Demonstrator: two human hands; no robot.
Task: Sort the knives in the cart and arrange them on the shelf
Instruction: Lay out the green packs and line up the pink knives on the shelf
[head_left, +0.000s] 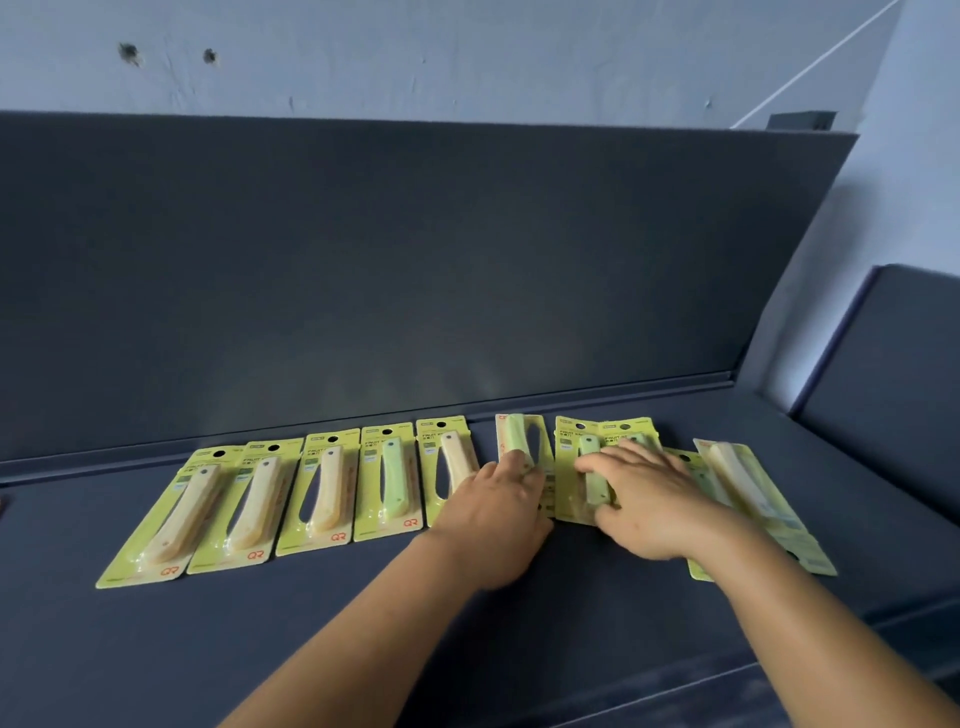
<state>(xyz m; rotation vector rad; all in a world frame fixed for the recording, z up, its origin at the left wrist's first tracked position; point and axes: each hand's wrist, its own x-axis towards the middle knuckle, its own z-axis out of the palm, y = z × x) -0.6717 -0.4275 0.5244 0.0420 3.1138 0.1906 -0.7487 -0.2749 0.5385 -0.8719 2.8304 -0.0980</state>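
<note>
Down on the dark shelf (363, 623), a row of packaged fruit knives on yellow-green cards. From the left: two cream-handled knives (176, 512) overlapping at the edges, a third cream one (326, 491), then a green-handled knife (390, 483), then another cream one (457, 467), partly hidden by the left hand. Left hand (493, 514) lying palm-down, fingers (514, 460) fairly straight and touching the lower end of a green knife pack (517, 441) tilted in the gap. Right hand (649, 499) spread flat, fingers extended over two overlapping green-knife packs (592, 473), pressing rather than gripping. Further right, under the wrist, more packs (737, 478) fanned at an angle, one pale handle showing. Behind the row, the shelf's dark back panel (415, 260).
</note>
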